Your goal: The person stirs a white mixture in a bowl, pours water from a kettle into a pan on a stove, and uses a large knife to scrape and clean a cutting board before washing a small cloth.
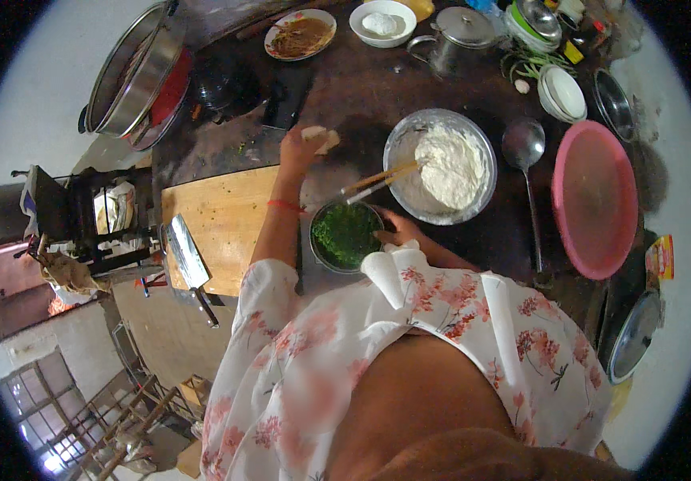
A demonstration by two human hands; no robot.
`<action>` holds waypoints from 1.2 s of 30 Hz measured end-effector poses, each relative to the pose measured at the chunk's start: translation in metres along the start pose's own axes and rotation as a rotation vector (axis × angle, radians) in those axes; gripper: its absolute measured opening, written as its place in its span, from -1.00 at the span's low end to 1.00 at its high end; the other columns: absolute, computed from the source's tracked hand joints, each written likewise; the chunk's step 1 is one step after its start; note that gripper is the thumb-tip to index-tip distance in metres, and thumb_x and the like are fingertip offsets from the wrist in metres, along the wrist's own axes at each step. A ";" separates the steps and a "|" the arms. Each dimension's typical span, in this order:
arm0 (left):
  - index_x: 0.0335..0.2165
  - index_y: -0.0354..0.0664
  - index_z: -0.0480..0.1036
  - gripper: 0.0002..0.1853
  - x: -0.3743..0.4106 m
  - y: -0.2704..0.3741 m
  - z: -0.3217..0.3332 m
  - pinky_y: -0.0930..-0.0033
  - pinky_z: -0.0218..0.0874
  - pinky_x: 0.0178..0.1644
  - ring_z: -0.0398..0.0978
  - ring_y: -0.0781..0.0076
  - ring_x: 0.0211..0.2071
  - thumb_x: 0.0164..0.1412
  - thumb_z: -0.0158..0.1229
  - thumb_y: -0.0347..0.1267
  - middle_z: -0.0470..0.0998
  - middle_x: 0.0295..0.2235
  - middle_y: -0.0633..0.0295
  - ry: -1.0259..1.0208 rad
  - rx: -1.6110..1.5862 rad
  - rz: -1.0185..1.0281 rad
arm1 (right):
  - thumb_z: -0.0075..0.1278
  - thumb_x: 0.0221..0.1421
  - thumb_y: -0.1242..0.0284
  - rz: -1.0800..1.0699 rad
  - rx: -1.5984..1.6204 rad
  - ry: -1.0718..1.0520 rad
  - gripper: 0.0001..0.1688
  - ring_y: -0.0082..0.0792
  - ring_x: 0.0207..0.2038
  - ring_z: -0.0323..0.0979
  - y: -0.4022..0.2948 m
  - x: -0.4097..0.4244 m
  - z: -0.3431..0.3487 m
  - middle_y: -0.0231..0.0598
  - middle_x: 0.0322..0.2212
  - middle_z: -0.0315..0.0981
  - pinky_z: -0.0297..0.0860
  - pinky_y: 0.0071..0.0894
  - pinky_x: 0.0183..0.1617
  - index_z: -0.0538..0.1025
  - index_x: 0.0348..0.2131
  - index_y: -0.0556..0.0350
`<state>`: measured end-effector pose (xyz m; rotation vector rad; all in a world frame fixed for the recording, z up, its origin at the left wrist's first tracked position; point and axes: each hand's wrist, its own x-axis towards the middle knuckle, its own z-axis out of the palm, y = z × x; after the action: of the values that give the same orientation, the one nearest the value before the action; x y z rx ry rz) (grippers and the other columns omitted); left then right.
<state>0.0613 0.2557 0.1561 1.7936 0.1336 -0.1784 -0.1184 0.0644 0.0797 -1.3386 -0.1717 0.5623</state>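
My left hand [295, 149] reaches over the dark tabletop beyond the cutting board, its fingers on a pale, crumpled cloth-like piece [325, 139]. In front of me stands a round bowl of finely chopped greens [345, 235]. Around its right side curl the fingers of my right hand [401, 229], partly hidden by my sleeve ruffle. Beyond that hand is a metal basin [395, 189] of sticky white dough [451, 168]. A pair of chopsticks [378, 180] leans out of it, their ends above the greens. The wooden cutting board [231, 222] lies left, bearing a cleaver [186, 249].
A ladle [526, 150] and a pink oval basin [595, 198] are to the right. A lidded metal pot [463, 36], a plate of brown sauce [300, 36] and a white bowl [381, 24] stand behind. The cleaver's handle [204, 308] overhangs the board's near edge.
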 end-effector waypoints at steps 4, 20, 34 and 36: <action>-0.39 -0.29 0.40 -0.60 0.065 -0.031 0.021 0.32 0.29 -0.46 0.45 0.26 -0.47 -0.21 0.22 -0.24 0.47 -0.45 0.05 -0.085 0.348 0.237 | -0.01 -0.07 0.51 -0.135 -0.160 -0.086 -0.23 -0.40 0.05 0.02 0.033 0.008 -0.016 -0.24 0.00 0.10 -0.03 -0.40 0.10 0.00 0.10 0.04; -0.19 -0.21 0.33 -0.55 0.011 -0.004 -0.022 0.34 0.25 -0.22 0.42 0.25 -0.29 -0.17 0.12 -0.41 0.44 -0.30 0.03 0.135 0.157 0.249 | 0.01 -0.10 0.57 -0.063 0.010 -0.156 -0.21 -0.44 0.02 0.08 0.052 0.008 -0.039 -0.30 -0.01 0.11 -0.02 -0.42 0.10 0.01 0.09 0.09; -0.06 -0.31 0.18 -0.46 -0.293 -0.154 -0.270 0.44 0.22 -0.28 0.37 0.35 -0.25 -0.04 0.09 -0.41 0.38 -0.22 0.00 0.976 0.275 -0.323 | -0.09 0.00 0.51 0.183 0.270 0.332 -0.49 -0.45 -0.20 0.28 -0.031 0.015 0.029 -0.37 -0.19 0.27 0.30 -0.41 -0.25 0.19 -0.01 -0.01; -0.08 -0.32 0.21 -0.44 -0.303 -0.160 -0.269 0.37 0.20 -0.22 0.39 0.27 -0.25 -0.13 0.11 -0.39 0.39 -0.22 -0.02 1.045 0.468 -0.356 | -0.09 0.01 0.49 0.141 0.315 0.342 -0.48 -0.43 -0.18 0.27 -0.030 0.015 0.036 -0.35 -0.16 0.25 0.30 -0.35 -0.22 0.18 0.00 -0.01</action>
<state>-0.2531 0.5551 0.1218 2.1482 1.2375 0.5389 -0.1127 0.0988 0.1137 -1.1229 0.2830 0.4482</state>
